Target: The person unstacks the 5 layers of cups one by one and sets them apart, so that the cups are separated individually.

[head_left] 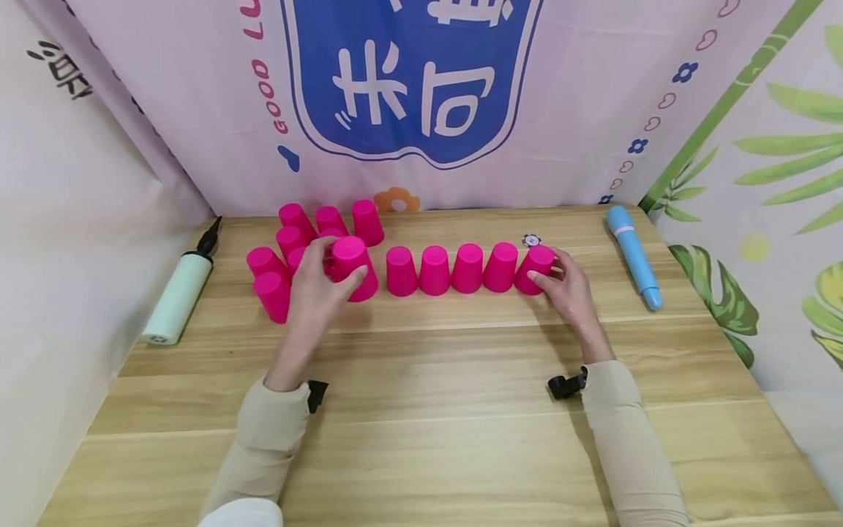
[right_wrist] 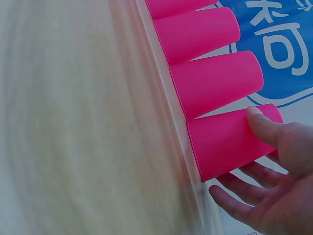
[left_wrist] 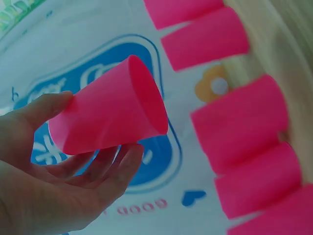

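Observation:
My left hand grips a pink cup between thumb and fingers. In the left wrist view this cup is held in the air, its rim turned away from the palm. Beside it, several pink cups stand upside down in a row on the table, among them a middle cup. At the row's right end my right hand holds the last cup, thumb on its near side. The right wrist view shows that cup with its rim on the table, next to its neighbour.
More pink cups stand upside down in a cluster at the back left, partly behind my left hand. A pale green hand pump lies at the left, a blue microphone-shaped object at the right. A small round chip lies behind the row.

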`<state>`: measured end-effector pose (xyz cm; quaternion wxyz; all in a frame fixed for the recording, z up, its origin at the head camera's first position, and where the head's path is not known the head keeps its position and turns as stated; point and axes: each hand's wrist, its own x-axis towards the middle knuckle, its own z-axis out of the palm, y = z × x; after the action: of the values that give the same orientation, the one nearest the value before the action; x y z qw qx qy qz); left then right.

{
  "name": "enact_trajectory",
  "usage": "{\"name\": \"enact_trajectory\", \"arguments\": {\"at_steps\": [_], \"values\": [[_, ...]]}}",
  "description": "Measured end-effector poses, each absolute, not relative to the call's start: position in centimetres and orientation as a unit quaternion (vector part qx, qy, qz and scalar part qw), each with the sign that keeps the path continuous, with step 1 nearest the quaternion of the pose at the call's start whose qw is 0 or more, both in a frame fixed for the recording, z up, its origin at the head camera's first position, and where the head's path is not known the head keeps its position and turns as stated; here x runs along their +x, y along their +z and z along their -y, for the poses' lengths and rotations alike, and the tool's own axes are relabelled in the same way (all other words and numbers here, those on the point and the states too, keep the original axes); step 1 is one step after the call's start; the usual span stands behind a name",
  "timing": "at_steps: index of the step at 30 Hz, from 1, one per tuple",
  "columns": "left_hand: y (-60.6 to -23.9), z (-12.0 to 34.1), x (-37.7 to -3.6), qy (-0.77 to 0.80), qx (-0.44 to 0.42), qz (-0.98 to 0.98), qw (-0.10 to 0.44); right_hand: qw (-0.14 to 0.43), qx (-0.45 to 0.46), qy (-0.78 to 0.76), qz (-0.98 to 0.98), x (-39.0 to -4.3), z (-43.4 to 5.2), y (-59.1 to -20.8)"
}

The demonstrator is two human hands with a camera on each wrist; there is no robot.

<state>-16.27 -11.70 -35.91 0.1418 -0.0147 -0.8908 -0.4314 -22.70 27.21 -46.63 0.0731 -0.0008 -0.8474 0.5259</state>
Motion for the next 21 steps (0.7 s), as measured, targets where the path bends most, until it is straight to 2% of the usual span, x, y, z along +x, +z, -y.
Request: {"name": "enact_trajectory", "arguments": {"at_steps": [10, 21], "values": [[-37.5, 15.3, -15.6, -0.418, 0.044, 0.902, 0.103, 0.072, -0.001, 0.527, 0.847, -22.6, -27.4, -46.4], [-38.9, 17.8, -16.2, -0.385, 0.050, 0.921, 0.038, 0.071, -0.003, 0.528, 0.846, -22.7, -27.2, -46.6]]}}
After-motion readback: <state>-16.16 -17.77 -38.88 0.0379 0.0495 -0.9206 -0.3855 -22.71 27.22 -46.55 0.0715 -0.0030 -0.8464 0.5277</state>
